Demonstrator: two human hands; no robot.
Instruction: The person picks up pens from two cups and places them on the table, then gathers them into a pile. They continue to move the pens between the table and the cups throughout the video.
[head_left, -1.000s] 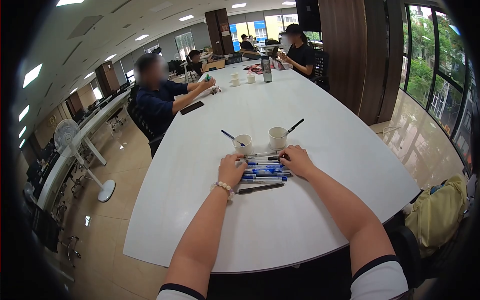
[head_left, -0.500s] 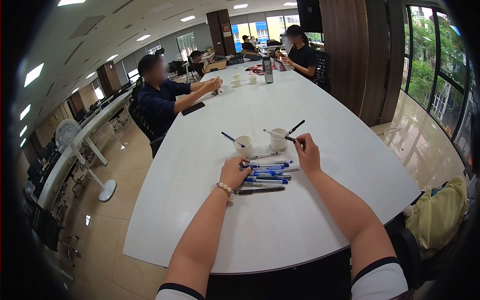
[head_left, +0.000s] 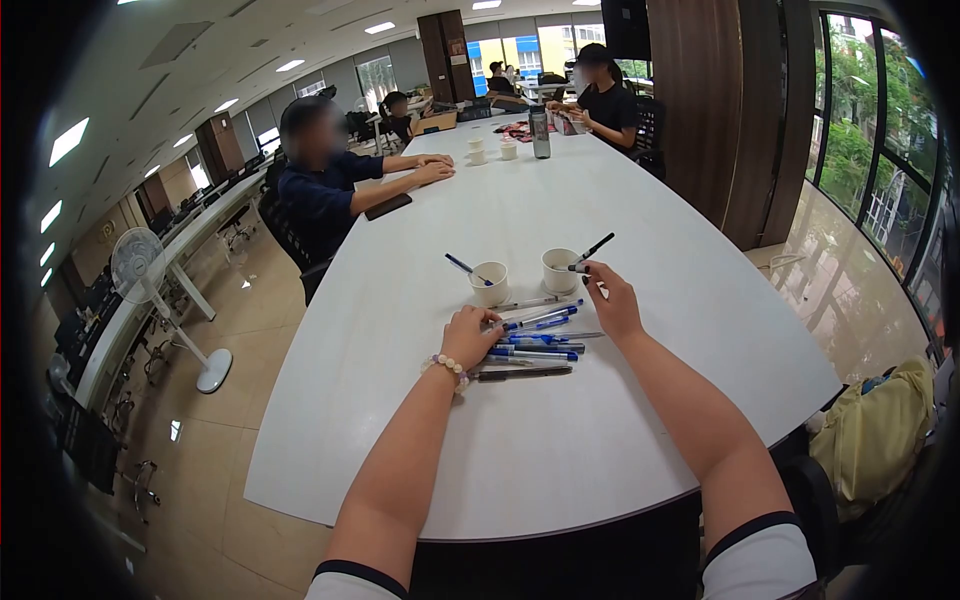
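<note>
Two white paper cups stand side by side on the table, the left cup [head_left: 490, 290] and the right cup [head_left: 560, 280], each with a dark pen leaning out. My right hand [head_left: 610, 295] is at the right cup's rim, its fingertips on the dark end of a pen [head_left: 577, 268] whose other end is inside the cup. My left hand [head_left: 472, 338] rests at the left end of the pen pile [head_left: 540, 340], its fingers closed round the end of a blue pen [head_left: 545, 317] that slants up to the right. A black pen [head_left: 525, 374] lies nearest to me.
Farther up the white table [head_left: 400, 450] are more paper cups [head_left: 476, 152], a grey bottle [head_left: 541, 135] and a dark flat case [head_left: 388, 207]. One person [head_left: 320, 190] sits at the left edge, another [head_left: 605, 110] at the far right. A yellow bag [head_left: 870, 430] is at right.
The pen at my right hand has gone deeper into the right cup. My left hand has shifted slightly, and a blue pen now slants away from the pile. The person at left has lowered both hands to the table.
</note>
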